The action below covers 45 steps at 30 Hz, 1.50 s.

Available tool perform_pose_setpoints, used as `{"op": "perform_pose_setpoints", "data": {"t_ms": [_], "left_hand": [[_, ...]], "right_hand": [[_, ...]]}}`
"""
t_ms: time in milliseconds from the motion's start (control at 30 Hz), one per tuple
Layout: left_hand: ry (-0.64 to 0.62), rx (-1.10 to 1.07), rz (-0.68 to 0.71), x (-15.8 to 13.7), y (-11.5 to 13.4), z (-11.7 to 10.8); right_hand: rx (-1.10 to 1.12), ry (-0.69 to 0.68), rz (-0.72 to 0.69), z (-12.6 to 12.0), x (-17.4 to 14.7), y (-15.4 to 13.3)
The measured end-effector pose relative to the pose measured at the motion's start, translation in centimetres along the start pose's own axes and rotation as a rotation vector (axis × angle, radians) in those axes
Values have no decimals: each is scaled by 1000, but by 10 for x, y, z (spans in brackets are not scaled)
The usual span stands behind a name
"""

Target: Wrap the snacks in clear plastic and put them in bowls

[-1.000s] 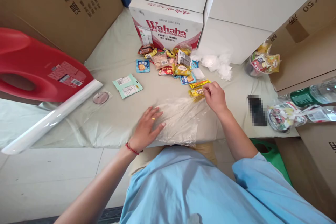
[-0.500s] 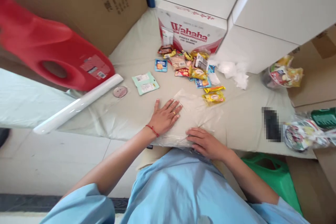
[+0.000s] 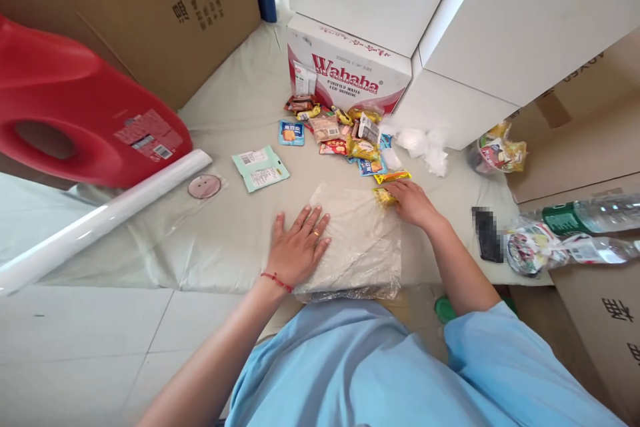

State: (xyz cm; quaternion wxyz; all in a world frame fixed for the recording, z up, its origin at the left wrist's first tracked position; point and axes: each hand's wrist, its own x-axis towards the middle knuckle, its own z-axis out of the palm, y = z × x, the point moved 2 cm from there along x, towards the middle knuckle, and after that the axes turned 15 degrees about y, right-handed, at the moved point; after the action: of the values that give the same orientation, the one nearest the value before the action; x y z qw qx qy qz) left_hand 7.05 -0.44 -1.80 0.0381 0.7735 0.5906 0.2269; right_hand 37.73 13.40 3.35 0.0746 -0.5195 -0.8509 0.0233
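My left hand (image 3: 299,245) lies flat with fingers spread, on the left part of a clear plastic bag (image 3: 360,240) spread at the table's front edge. My right hand (image 3: 413,203) is at a yellow snack packet (image 3: 384,197), its fingers close together over the packet's right side; the fingertips are partly hidden. Just beyond them lies a narrow orange-yellow packet (image 3: 393,177). Behind that is a heap of small wrapped snacks, with a yellow-wrapped one (image 3: 363,148) and a blue packet (image 3: 291,133) among them. A mint-green packet (image 3: 261,169) lies apart to the left.
A red jug (image 3: 95,107), a white roll (image 3: 110,217) and a round pinkish disc (image 3: 204,186) are on the left. A Wahaba-style printed carton (image 3: 350,70) stands behind the snacks. Crumpled tissues (image 3: 425,147), a dark phone-like object (image 3: 487,233) and plastic bottles (image 3: 595,213) are rightward.
My right hand has moved away from the bag's front edge, forward and right onto the yellow snack packet. My left hand stays flat on the bag. The view has shifted slightly.
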Motion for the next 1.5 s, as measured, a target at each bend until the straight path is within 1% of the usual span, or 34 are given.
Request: {"op": "perform_pose_setpoints", "data": {"t_ms": [67, 133, 267, 333, 367, 433, 467, 500, 533, 567, 633, 700, 733, 767, 800, 833, 867, 933, 967, 1000, 1067, 1100, 1133, 1200, 1267, 1333, 1400, 1433, 1500], "left_hand": [[13, -10, -4, 0, 1, 0], [25, -15, -16, -1, 3, 0], [43, -19, -62, -1, 7, 3], [54, -16, -81, 0, 9, 5], [59, -12, -87, 0, 10, 6], [65, 1, -95, 2, 11, 8], [66, 8, -96, 2, 11, 8], [64, 15, -97, 3, 12, 8], [62, 21, -97, 3, 12, 8], [59, 28, -98, 3, 13, 8], [55, 39, -97, 4, 13, 7], [56, 46, -96, 4, 14, 7], [59, 47, -96, 4, 14, 6], [62, 47, -98, 4, 15, 6], [66, 47, -99, 4, 15, 6], [69, 46, -101, 3, 15, 6], [71, 45, -103, 3, 15, 6], [75, 38, -108, 2, 15, 6], [76, 33, -109, 2, 15, 6], [77, 29, -112, 2, 15, 7], [82, 25, -122, 1, 14, 8], [86, 25, -130, 2, 14, 8], [91, 27, -140, 2, 14, 8], [99, 29, -154, 2, 15, 9], [98, 28, -157, 2, 16, 9], [91, 25, -160, 2, 17, 8], [82, 21, -172, 4, 17, 7], [72, 17, -177, 4, 17, 6], [44, 5, -182, 6, 12, 3]], "right_hand": [[-18, 51, 82, 1, -12, 10], [28, 102, 199, 0, -31, 24], [260, 200, 449, -6, -71, 59], [371, 283, 564, -13, -85, 71], [448, 342, 618, -18, -89, 74], [676, 458, 702, -28, -92, 71], [806, 491, 719, -33, -90, 65], [923, 489, 716, -37, -87, 56], [1014, 449, 697, -39, -81, 43], [1070, 368, 666, -40, -74, 28], [1081, 144, 569, -36, -58, -9], [966, -66, 426, -25, -42, -47], [866, -123, 354, -18, -35, -65], [745, -144, 297, -12, -30, -80], [615, -129, 257, -7, -25, -92], [489, -74, 233, -4, -23, -101], [380, 10, 218, -3, -22, -107], [264, 190, 151, -5, -24, -113], [259, 241, 80, -6, -27, -114], [276, 243, -9, -5, -30, -115], [310, 144, -173, 1, -37, -114], [308, 88, -214, 6, -41, -113], [295, 54, -220, 11, -44, -110], [271, 73, -175, 17, -49, -102], [287, 163, -130, 16, -51, -92], [339, 251, -122, 9, -50, -86], [395, 279, -172, 3, -49, -88], [412, 262, -211, 3, -48, -91], [407, 186, -282, 7, -46, -101]]}}
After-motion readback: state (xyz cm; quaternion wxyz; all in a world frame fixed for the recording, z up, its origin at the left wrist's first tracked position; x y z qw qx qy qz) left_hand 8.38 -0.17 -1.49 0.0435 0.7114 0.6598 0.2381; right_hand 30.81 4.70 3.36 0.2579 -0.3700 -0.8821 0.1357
